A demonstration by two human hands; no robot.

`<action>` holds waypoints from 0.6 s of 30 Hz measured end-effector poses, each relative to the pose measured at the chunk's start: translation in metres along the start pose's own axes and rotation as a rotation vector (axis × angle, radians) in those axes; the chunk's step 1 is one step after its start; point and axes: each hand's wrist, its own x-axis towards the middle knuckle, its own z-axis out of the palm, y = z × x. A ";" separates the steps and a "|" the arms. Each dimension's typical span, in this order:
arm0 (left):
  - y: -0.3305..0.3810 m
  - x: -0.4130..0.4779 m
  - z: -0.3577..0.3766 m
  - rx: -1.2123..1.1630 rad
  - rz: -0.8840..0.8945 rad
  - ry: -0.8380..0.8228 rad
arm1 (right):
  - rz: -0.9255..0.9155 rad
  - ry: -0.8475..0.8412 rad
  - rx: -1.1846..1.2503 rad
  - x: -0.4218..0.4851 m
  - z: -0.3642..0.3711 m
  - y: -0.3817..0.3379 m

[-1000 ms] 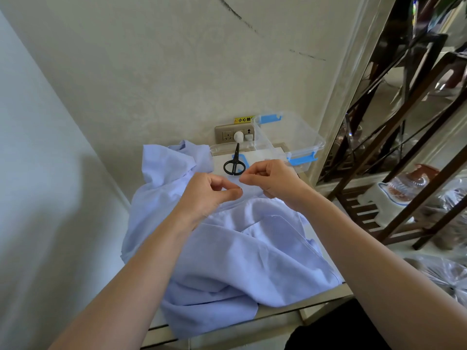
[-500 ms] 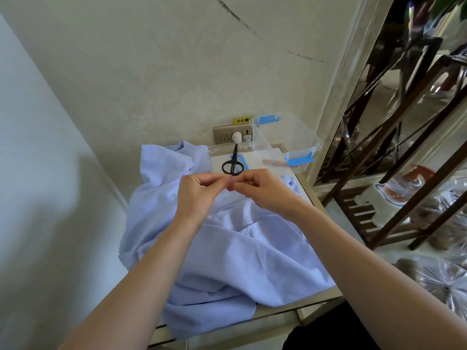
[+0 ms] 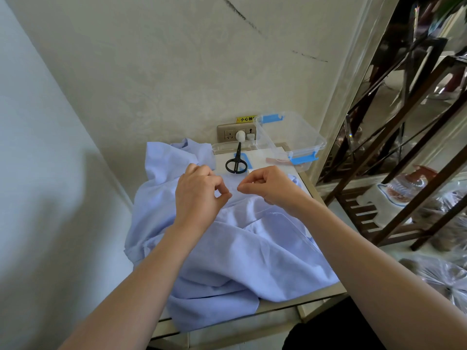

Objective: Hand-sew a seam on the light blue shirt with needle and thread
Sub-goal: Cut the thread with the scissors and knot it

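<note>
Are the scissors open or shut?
Shut. The scissors lie flat with their blades together as one thin black point and their loops side by side.

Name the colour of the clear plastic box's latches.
Blue latches; the head view shows them best.

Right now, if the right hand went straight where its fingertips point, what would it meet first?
Probably the left hand: the right hand points across a small gap at it, above the light blue shirt; depth is unclear.
</note>
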 end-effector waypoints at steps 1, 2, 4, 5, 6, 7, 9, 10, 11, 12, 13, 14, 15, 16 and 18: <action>0.000 0.000 0.000 -0.020 -0.019 -0.009 | 0.007 0.002 0.003 0.000 0.000 0.002; 0.001 -0.001 0.000 -0.039 -0.041 -0.022 | 0.011 0.001 0.007 -0.001 0.000 0.003; 0.003 -0.001 0.000 -0.080 -0.088 -0.056 | 0.020 -0.003 0.018 -0.001 0.001 0.005; 0.005 -0.001 0.000 -0.108 -0.111 -0.072 | 0.025 -0.003 0.024 -0.002 0.001 0.006; 0.006 -0.001 -0.001 -0.142 -0.130 -0.085 | 0.030 -0.004 0.028 -0.002 0.001 0.007; 0.006 -0.001 -0.001 -0.176 -0.138 -0.092 | 0.036 -0.006 0.034 -0.002 0.001 0.007; 0.007 -0.002 -0.001 -0.227 -0.133 -0.098 | 0.050 -0.014 0.055 -0.002 0.001 0.007; 0.007 -0.002 -0.001 -0.241 -0.127 -0.101 | 0.057 -0.020 0.064 -0.002 0.001 0.007; 0.007 -0.002 -0.001 -0.252 -0.124 -0.105 | 0.061 -0.024 0.066 -0.002 0.002 0.007; 0.007 -0.002 -0.001 -0.262 -0.122 -0.107 | 0.064 -0.020 0.062 -0.002 0.002 0.008; 0.007 -0.002 -0.001 -0.271 -0.119 -0.098 | 0.069 -0.002 0.057 -0.001 0.003 0.009; 0.007 -0.003 0.000 -0.276 -0.113 -0.076 | 0.073 0.036 0.052 0.001 0.004 0.010; 0.006 -0.003 0.001 -0.274 -0.105 -0.044 | 0.079 0.086 0.047 0.002 0.004 0.011; 0.006 -0.003 0.002 -0.267 -0.099 -0.013 | 0.084 0.131 0.047 0.003 0.005 0.011; 0.007 -0.004 0.003 -0.256 -0.089 0.020 | 0.088 0.169 0.060 0.005 0.005 0.012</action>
